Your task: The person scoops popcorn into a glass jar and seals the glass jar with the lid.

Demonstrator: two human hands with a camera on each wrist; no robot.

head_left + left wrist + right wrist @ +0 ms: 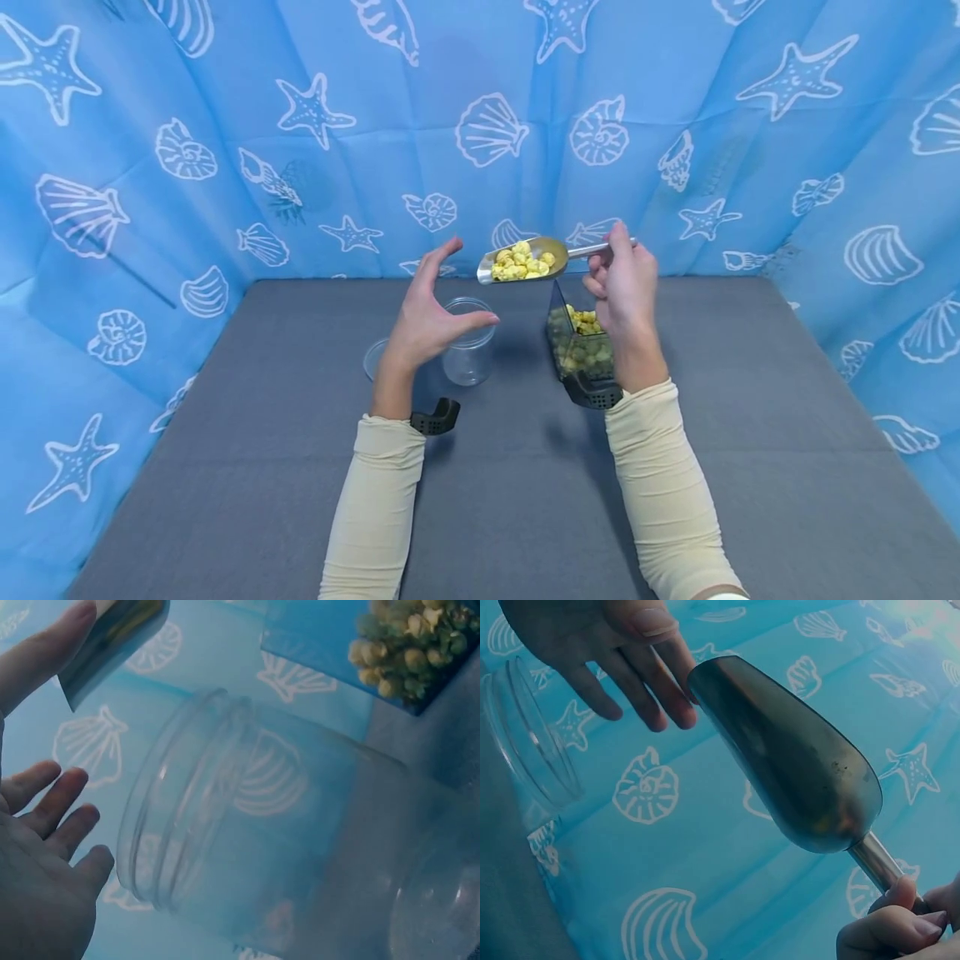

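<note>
In the head view my right hand (pixel 628 283) grips the handle of a metal scoop (pixel 558 250) loaded with yellow popcorn (pixel 517 262). The scoop is raised above the table, its mouth pointing left. My left hand (pixel 427 321) is spread, thumb apart from the fingers, near the scoop's tip and beside a clear plastic jar (pixel 468 362). In the left wrist view the open-topped jar (pixel 300 825) stands apart from the left fingers. Below the right hand sits a clear square container (pixel 585 358) holding more popcorn. The right wrist view shows the scoop's underside (pixel 795 765).
A round clear lid (pixel 372 360) lies on the grey table (pixel 510 500) left of the jar, partly hidden by the left hand. Blue curtain (pixel 405 108) with shell and starfish prints hangs behind and at both sides. Each wrist wears a black camera mount (pixel 437 417).
</note>
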